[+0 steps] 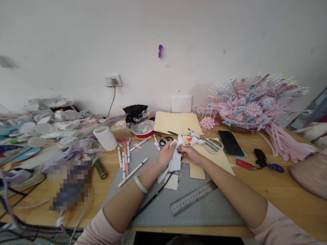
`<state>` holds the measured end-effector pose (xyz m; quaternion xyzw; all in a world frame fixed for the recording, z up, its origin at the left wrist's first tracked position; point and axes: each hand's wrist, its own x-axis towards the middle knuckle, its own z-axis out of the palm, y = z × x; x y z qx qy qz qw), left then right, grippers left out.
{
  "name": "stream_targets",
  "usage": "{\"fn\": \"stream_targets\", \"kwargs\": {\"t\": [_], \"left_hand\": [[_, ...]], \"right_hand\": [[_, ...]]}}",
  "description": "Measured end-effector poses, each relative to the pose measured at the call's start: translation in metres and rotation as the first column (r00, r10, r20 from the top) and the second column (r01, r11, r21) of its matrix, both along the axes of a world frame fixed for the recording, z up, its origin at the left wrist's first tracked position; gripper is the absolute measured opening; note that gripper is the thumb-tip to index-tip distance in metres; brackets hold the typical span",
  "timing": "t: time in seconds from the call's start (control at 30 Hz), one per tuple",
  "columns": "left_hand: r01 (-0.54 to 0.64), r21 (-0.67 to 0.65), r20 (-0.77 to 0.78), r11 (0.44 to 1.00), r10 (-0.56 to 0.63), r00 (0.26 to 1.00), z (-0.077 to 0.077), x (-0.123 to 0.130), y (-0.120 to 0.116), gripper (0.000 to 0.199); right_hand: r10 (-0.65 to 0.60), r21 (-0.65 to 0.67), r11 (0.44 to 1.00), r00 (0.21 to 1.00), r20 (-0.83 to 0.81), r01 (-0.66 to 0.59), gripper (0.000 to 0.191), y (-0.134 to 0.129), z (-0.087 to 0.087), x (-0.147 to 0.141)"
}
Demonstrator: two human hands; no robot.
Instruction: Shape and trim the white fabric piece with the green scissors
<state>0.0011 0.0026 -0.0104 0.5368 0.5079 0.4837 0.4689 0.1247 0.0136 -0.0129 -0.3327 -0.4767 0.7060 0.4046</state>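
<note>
A crumpled white tissue [175,161] is held up over the grey cutting mat [204,212]. My left hand [167,155] has its fingers closed on the tissue's left side. On its right side my right hand [188,153] pinches at the tissue; whether a small item is between those fingers cannot be made out. A black cable [153,197] runs beneath the hands. Near them lie a torn cream scrap [171,181], a steel ruler [189,199], black-handled scissors [163,140] and several markers [133,173].
A white roll [105,137] stands left of the mat. Cream sheets [176,121] lie behind. To the right are green-handled scissors [214,146], a phone [230,143], keys [260,159] and a large pink beaded headpiece [250,105]. Piled materials [46,122] cover the left side.
</note>
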Motion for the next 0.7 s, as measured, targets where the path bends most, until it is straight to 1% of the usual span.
{"fn": "stream_targets", "kwargs": {"t": [0.1,0.27,0.33,0.43,0.5,0.6,0.7], "left_hand": [[-0.013,0.067,-0.061,0.998,0.017,0.998,0.0,-0.001,0.001,0.021],[0.021,0.145,-0.129,0.989,-0.002,0.992,-0.002,-0.002,0.002,0.019],[0.023,0.129,-0.129,0.991,-0.007,0.992,-0.003,-0.002,0.002,0.019],[0.035,0.03,-0.069,0.999,-0.033,0.997,-0.005,-0.001,0.003,0.023],[0.038,-0.02,-0.026,0.999,-0.039,0.999,-0.005,-0.001,0.002,0.025],[0.022,-0.036,-0.011,0.999,-0.023,1.0,-0.003,-0.001,0.002,0.025],[0.01,-0.032,-0.032,0.999,-0.011,0.999,-0.001,-0.001,0.001,0.025]], "right_hand": [[-0.013,-0.013,1.0,1.0,-0.006,0.012,0.016,0.001,-0.001,-0.001],[-0.046,-0.029,0.999,0.999,0.01,0.046,0.012,0.006,-0.009,-0.003],[-0.053,-0.043,0.998,0.999,0.011,0.054,0.009,0.007,-0.01,-0.003],[-0.049,-0.059,0.997,0.999,0.003,0.049,0.006,0.008,-0.009,-0.003],[-0.041,-0.063,0.997,0.999,-0.004,0.041,0.009,0.007,-0.007,-0.003],[-0.03,-0.065,0.998,0.999,-0.016,0.028,0.014,0.004,-0.003,-0.002],[-0.027,-0.066,0.997,0.999,-0.021,0.026,0.012,0.002,0.0,-0.001]]}}
